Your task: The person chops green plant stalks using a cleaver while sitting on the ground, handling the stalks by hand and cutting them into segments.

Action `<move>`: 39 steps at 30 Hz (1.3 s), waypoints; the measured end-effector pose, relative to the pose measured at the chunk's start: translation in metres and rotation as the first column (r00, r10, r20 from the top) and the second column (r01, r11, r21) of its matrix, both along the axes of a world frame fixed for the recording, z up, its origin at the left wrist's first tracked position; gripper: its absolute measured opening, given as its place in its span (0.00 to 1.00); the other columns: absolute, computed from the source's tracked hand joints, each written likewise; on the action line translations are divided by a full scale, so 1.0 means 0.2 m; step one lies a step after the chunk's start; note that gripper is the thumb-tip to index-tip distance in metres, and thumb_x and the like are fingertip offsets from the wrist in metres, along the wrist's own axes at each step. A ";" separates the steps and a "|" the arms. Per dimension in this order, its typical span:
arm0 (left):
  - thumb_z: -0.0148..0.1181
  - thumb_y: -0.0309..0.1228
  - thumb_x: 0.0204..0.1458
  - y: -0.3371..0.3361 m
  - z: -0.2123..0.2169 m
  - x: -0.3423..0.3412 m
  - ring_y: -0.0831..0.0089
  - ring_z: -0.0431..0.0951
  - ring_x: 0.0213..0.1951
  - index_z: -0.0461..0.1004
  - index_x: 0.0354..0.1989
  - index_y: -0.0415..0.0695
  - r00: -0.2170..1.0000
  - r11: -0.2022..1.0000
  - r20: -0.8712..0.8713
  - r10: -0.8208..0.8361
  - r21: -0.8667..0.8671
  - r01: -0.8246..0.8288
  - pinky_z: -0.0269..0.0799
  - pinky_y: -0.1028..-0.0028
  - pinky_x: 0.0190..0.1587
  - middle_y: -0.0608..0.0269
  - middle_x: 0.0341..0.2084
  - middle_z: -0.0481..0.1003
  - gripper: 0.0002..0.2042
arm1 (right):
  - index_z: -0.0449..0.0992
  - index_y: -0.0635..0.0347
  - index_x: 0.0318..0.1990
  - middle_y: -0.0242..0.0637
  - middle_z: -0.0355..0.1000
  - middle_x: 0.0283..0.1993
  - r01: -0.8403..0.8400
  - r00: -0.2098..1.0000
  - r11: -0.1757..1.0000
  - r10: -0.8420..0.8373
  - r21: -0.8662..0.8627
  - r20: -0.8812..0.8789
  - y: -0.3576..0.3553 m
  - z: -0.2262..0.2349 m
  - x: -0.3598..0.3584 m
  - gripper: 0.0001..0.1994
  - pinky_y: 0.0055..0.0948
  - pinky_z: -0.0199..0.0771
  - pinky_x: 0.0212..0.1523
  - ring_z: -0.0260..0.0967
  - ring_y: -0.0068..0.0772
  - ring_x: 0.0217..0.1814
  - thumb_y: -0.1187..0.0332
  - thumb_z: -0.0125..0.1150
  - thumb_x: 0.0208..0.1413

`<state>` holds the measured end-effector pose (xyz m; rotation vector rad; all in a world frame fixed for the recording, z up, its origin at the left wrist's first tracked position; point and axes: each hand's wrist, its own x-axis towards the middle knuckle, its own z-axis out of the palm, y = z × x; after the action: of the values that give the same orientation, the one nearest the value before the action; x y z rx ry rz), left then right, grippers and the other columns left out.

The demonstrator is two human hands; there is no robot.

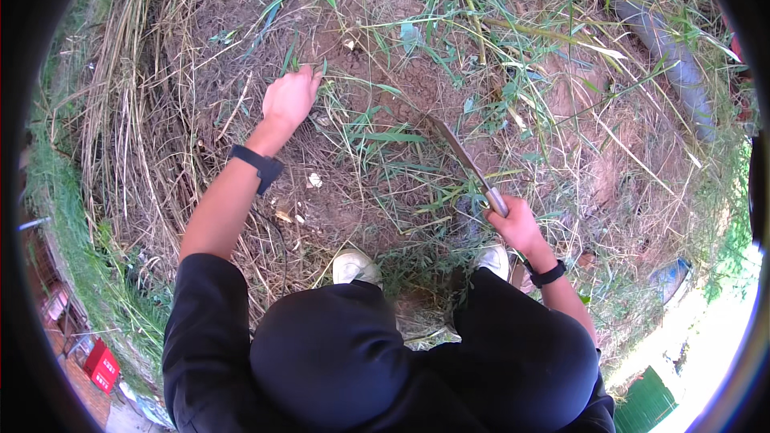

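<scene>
My right hand (pixel 520 224) is wrapped round the pale handle of a long, narrow-bladed knife (pixel 459 147). Its blade slants up and left over the grass, with the tip low above bare soil. Farther forward on the left, my left hand (pixel 290 98) is closed close to the ground, its back toward me. Thin green grass blades (pixel 290 52) show just beyond its fingers. Whatever those fingers hold is hidden. Between the two hands lie loose green grass stems (pixel 389 138) on reddish-brown soil (pixel 365 48).
Dry straw-like stalks (pixel 120 104) are heaped on the left. A thick grey pipe (pixel 670 56) runs along the far right. My white shoes (pixel 355 266) stand on the soil below my knees. A red box (pixel 101 366) is at the lower left, near brick paving.
</scene>
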<state>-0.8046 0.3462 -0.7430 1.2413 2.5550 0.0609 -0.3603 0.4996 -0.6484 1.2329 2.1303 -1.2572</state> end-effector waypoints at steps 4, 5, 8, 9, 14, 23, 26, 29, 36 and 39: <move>0.45 0.45 0.65 -0.11 0.06 0.12 0.44 0.81 0.30 0.70 0.37 0.42 0.994 0.993 -0.010 0.113 0.039 -0.113 0.77 0.50 0.34 0.43 0.25 0.79 0.18 | 0.72 0.67 0.27 0.51 0.69 0.21 -0.025 1.000 0.999 0.025 0.034 -0.001 -0.04 -0.01 -0.03 0.14 0.41 0.70 0.31 0.69 0.47 0.23 0.62 0.62 0.50; 0.45 0.45 0.65 -0.13 0.07 0.15 0.44 0.81 0.30 0.70 0.37 0.42 0.992 0.992 -0.017 0.122 0.043 -0.121 0.77 0.50 0.34 0.43 0.25 0.79 0.18 | 0.72 0.67 0.28 0.51 0.69 0.21 -0.030 1.000 0.999 0.030 0.039 0.005 -0.04 -0.02 -0.02 0.15 0.41 0.70 0.31 0.69 0.48 0.23 0.61 0.62 0.50; 0.47 0.45 0.65 -0.21 0.07 0.20 0.44 0.81 0.28 0.69 0.36 0.42 0.985 0.985 -0.065 0.160 0.071 -0.155 0.77 0.50 0.32 0.44 0.23 0.79 0.17 | 0.72 0.67 0.28 0.51 0.70 0.22 -0.030 0.999 0.999 0.030 0.020 -0.009 -0.04 -0.02 -0.03 0.15 0.42 0.71 0.32 0.70 0.50 0.24 0.61 0.62 0.51; 0.47 0.45 0.65 -0.22 0.08 0.22 0.44 0.81 0.28 0.69 0.36 0.42 0.984 0.984 -0.070 0.166 0.076 -0.160 0.77 0.50 0.32 0.44 0.23 0.79 0.17 | 0.73 0.67 0.28 0.51 0.70 0.22 -0.033 0.999 0.999 0.033 0.021 -0.007 -0.04 -0.01 -0.02 0.14 0.42 0.71 0.33 0.70 0.50 0.24 0.61 0.62 0.51; 0.47 0.45 0.64 -0.35 0.21 0.45 0.46 0.80 0.26 0.68 0.35 0.43 0.956 0.964 -0.122 0.266 0.036 -0.264 0.77 0.52 0.28 0.46 0.21 0.78 0.16 | 0.74 0.66 0.30 0.54 0.73 0.25 -0.074 0.997 0.997 0.074 0.008 -0.010 -0.02 0.02 0.04 0.14 0.44 0.73 0.35 0.74 0.54 0.29 0.61 0.62 0.50; 0.48 0.43 0.64 -0.54 0.39 0.70 0.47 0.81 0.26 0.68 0.38 0.44 0.922 0.925 -0.211 0.325 -0.132 -0.357 0.77 0.52 0.30 0.47 0.23 0.79 0.14 | 0.77 0.65 0.34 0.56 0.74 0.27 -0.076 0.988 0.996 0.070 -0.037 -0.136 0.03 -0.12 0.24 0.14 0.44 0.76 0.39 0.76 0.58 0.33 0.62 0.61 0.48; 0.48 0.44 0.64 -0.58 0.47 0.77 0.46 0.81 0.27 0.68 0.39 0.45 0.917 0.909 -0.221 0.333 -0.185 -0.374 0.77 0.51 0.31 0.46 0.23 0.79 0.14 | 0.78 0.65 0.35 0.56 0.74 0.25 -0.044 0.980 0.996 0.028 -0.078 -0.197 0.04 -0.18 0.30 0.13 0.45 0.76 0.36 0.75 0.59 0.30 0.63 0.60 0.49; 0.48 0.44 0.64 -0.66 0.50 0.81 0.45 0.80 0.27 0.68 0.38 0.44 0.909 0.920 -0.258 0.327 -0.131 -0.369 0.76 0.50 0.31 0.45 0.22 0.78 0.14 | 0.77 0.65 0.34 0.56 0.73 0.24 -0.062 0.973 0.998 0.054 -0.032 -0.223 0.03 -0.13 0.29 0.13 0.45 0.75 0.36 0.74 0.59 0.29 0.63 0.60 0.49; 0.52 0.40 0.62 -0.80 0.63 0.98 0.46 0.79 0.25 0.67 0.35 0.43 0.904 0.895 -0.216 0.368 -0.179 -0.407 0.75 0.51 0.27 0.46 0.20 0.77 0.12 | 0.73 0.68 0.29 0.58 0.70 0.23 -0.122 0.957 0.992 0.112 -0.020 -0.268 0.04 -0.13 0.31 0.12 0.48 0.72 0.33 0.71 0.62 0.27 0.64 0.60 0.48; 0.54 0.37 0.61 -0.85 0.67 1.08 0.50 0.78 0.22 0.69 0.38 0.43 0.909 0.911 -0.222 0.353 -0.139 -0.387 0.75 0.54 0.25 0.49 0.19 0.76 0.10 | 0.73 0.68 0.28 0.58 0.70 0.23 -0.109 0.958 0.994 0.112 0.025 -0.265 0.09 -0.07 0.33 0.12 0.48 0.72 0.33 0.71 0.62 0.27 0.65 0.60 0.47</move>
<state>-0.5879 0.1763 -0.6086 0.7109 2.8572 -0.2159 -0.2935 0.5173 -0.6620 0.9783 2.3587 -1.4325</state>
